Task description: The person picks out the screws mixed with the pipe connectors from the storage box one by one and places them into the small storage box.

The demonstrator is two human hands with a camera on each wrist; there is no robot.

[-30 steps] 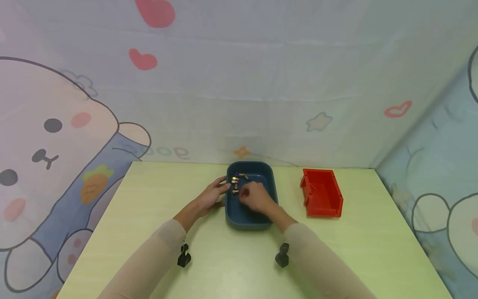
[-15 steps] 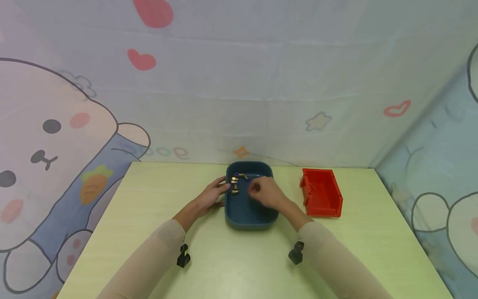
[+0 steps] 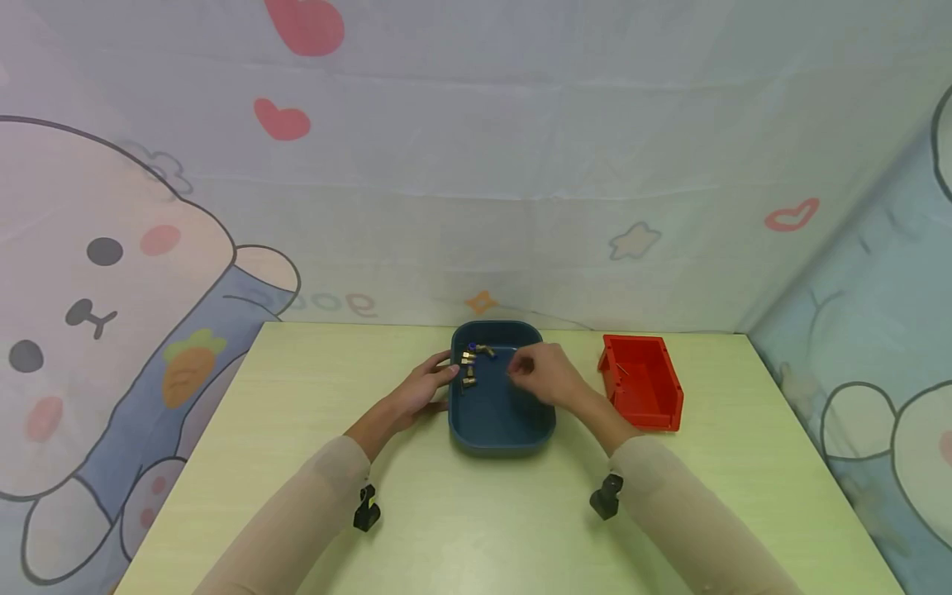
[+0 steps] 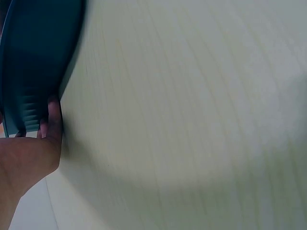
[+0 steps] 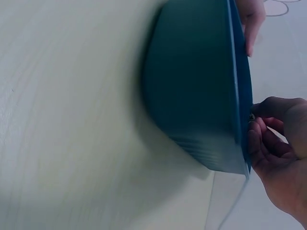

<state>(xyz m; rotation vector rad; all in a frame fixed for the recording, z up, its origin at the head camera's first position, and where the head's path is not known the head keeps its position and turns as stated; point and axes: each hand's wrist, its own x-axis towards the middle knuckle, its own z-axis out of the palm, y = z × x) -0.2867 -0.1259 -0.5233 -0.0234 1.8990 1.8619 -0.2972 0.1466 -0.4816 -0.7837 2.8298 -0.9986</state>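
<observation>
In the head view my left hand holds the left wall of a dark blue plastic tub, with fingers over its rim. Seen from the left wrist, other fingers lie along the tub's outer wall. My right hand is over the tub's right half. Its thumb and fingertips pinch a small brass-coloured piece, mostly hidden between them, close by the rim in the right wrist view. Several small brass fittings, some with blue parts, lie along the tub's left side.
A red open-front bin stands on the table to the right of the tub, with a small thin metal piece inside. The pale wooden table ends at a printed cloth behind. Black wrist cameras hang below both sleeves.
My right hand has moved right and slightly away from me, from beside the fittings towards the tub's right side. The left hand stays on the tub, which has barely moved.
</observation>
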